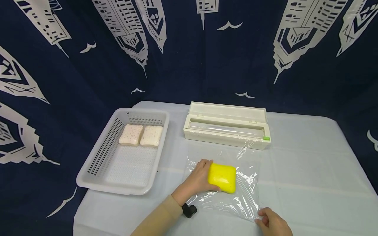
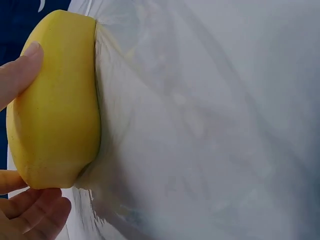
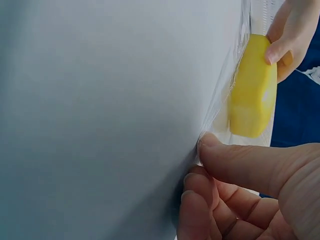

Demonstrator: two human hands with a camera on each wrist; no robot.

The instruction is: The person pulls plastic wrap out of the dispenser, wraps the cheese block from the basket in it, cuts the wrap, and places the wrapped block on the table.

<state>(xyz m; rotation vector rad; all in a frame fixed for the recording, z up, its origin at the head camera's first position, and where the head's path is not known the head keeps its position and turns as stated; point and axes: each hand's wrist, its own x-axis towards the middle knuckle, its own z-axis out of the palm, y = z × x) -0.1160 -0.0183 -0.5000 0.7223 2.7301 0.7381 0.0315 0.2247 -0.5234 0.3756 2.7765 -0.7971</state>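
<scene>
A yellow bar of soap [image 1: 222, 178] lies on a sheet of clear plastic wrap [image 1: 248, 193] spread over the table. My left hand [image 1: 201, 178] holds it by its left side; in the left wrist view the thumb [image 2: 30, 65] rests on one face and fingers touch its lower end. At the sheet's near right corner, my right hand [image 1: 272, 222] pinches the film's edge between thumb and fingers, which the right wrist view shows close up. Behind the sheet stands a cream wrap dispenser box [image 1: 224, 141] with its lid up and a roll inside.
To the left, a white plastic basket [image 1: 85, 178] holds two pale speckled bars of soap [image 1: 131, 134]. A black object [image 1: 189, 210] is at my left wrist. White cloth [image 1: 313, 170] covers the table, and a dark blue printed curtain [image 1: 206, 72] hangs behind it.
</scene>
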